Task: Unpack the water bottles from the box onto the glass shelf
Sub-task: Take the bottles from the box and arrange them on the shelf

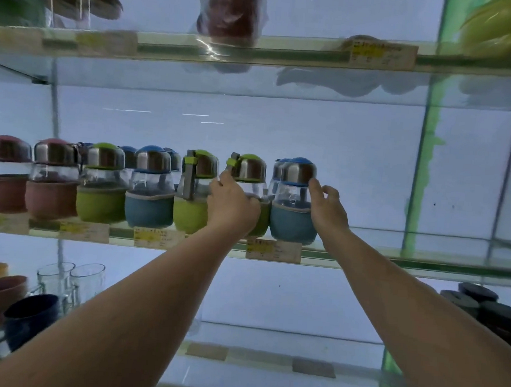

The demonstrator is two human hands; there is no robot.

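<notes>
Along the front edge of the glass shelf (395,257) a row of water bottles stands upright, metal domes on top, fabric sleeves round their bases. From the left end come two pink ones, then a green bottle (102,182), then a blue bottle (150,189), then another green one with its strap hanging down the front (192,192). More caps show behind them in a second row.

Both forearms reach up from below to the right end of the row. The left hand (232,206) is on the green-capped bottle (248,168), fingers curled round its glass body, thumb and forefinger up by the strap clip under the cap. Just beside it, touching, stands the last blue bottle (292,205), near the middle of the shelf's front edge. The right hand (327,210) lies against its right side, fingers loose and spread, the fingertips at the rim of the steel cap and not closed round it.

Price labels (273,250) hang off the shelf's front edge. On the shelf below, at the left, stand clear glasses (69,280) and a dark blue mug (30,319).
</notes>
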